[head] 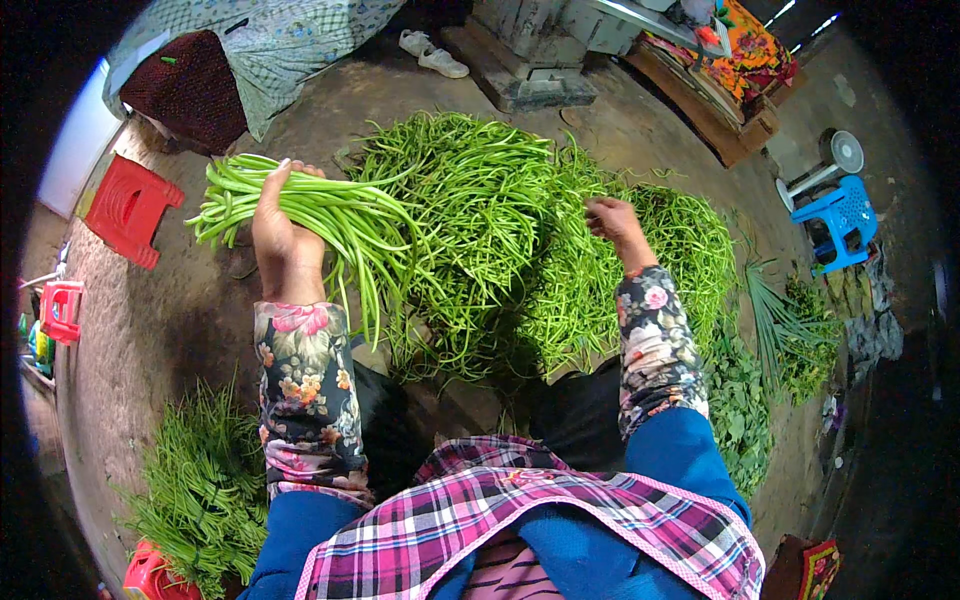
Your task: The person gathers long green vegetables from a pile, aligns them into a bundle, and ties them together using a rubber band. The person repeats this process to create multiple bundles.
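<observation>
My left hand (279, 225) is closed around a thick bundle of long green stems (337, 217), whose pale cut ends point left and whose thin ends droop down to the right. Beside it, in front of me, lies a large heap of loose green stems (465, 202). My right hand (616, 221) is over the right part of the heap, a second mass of brighter stems (577, 300), with its fingers bent together. Whether a stem is between those fingers is too small to tell.
Tied green bunches (202, 495) stand at the lower left. A red plastic stool (131, 206) is on the left, a blue stool (844, 221) on the right. Leafy greens (735, 412) lie right of my arm. White shoes (435, 54) and a pillar base (525, 82) stand beyond the heap.
</observation>
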### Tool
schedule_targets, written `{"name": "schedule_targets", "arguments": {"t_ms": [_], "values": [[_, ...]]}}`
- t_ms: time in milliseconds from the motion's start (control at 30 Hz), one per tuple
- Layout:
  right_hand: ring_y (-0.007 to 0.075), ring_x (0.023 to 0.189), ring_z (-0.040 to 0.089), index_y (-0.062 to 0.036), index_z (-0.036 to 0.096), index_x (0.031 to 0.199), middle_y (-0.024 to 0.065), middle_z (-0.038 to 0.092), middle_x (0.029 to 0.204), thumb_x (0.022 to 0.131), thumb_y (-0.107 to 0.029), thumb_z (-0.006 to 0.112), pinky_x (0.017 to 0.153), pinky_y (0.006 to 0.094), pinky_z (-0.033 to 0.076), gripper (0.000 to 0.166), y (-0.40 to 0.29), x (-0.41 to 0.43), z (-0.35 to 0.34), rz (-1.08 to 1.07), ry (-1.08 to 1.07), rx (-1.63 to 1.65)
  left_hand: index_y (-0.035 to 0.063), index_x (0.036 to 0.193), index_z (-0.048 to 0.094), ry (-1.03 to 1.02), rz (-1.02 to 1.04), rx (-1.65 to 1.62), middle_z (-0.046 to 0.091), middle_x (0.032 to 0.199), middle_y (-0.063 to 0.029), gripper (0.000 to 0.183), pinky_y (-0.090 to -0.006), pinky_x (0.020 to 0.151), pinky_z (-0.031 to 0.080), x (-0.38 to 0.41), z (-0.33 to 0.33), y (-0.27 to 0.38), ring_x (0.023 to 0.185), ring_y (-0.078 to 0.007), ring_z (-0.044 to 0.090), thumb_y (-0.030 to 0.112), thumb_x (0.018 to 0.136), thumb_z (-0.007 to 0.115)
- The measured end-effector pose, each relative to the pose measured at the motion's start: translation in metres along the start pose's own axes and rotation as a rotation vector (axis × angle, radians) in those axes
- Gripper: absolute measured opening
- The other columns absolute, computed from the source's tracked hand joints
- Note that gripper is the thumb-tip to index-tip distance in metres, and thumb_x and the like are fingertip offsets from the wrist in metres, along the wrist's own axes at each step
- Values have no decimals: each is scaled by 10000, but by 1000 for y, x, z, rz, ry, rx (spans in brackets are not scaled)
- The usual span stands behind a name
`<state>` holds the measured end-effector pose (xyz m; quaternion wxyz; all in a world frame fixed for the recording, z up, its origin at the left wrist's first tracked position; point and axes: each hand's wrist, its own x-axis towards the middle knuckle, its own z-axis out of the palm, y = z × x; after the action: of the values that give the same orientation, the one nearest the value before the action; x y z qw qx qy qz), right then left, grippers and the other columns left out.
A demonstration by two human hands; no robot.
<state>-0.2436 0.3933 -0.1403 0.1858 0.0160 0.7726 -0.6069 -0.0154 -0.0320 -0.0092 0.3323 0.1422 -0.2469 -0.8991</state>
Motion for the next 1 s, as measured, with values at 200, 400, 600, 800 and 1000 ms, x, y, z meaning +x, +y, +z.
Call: {"name": "schedule_targets", "arguments": {"t_ms": [200,400,600,800,1000], "values": [[280,688,701,-49,706,1092,172,714,802,808,-281,657,687,377,565,370,20,23,46,-294,84,-1039,18,909,576,104,143,114,620,828,-92,100,-360,767,525,5,-2,8,758,-229,612,59,860,653],[375,874,677,-101,745,987,212,703,923,793,-358,688,782,485,537,326,9,20,78,-262,65,-1268,48,951,571,235,457,286,615,830,-68,137,-326,718,511,-3,6,24,741,-196,608,109,861,655],[366,816,671,-103,753,909,170,708,888,808,-318,683,746,464,534,247,-51,-12,74,-526,-74,-1188,51,941,577,206,415,267,619,835,-64,137,-328,721,517,-7,3,27,748,-197,612,103,851,667],[102,649,606,-14,732,930,26,688,747,890,-222,694,642,274,492,215,-110,-59,45,-417,-194,-521,18,954,579,85,232,195,623,848,-88,141,-345,782,532,-4,10,15,781,-215,622,54,854,671],[64,616,555,-43,704,870,-25,619,704,925,-212,673,597,223,438,181,-134,-103,61,-382,-427,-35,27,969,606,-126,-140,235,652,856,-84,128,-350,753,545,-17,19,-11,767,-208,643,72,870,673]]}}
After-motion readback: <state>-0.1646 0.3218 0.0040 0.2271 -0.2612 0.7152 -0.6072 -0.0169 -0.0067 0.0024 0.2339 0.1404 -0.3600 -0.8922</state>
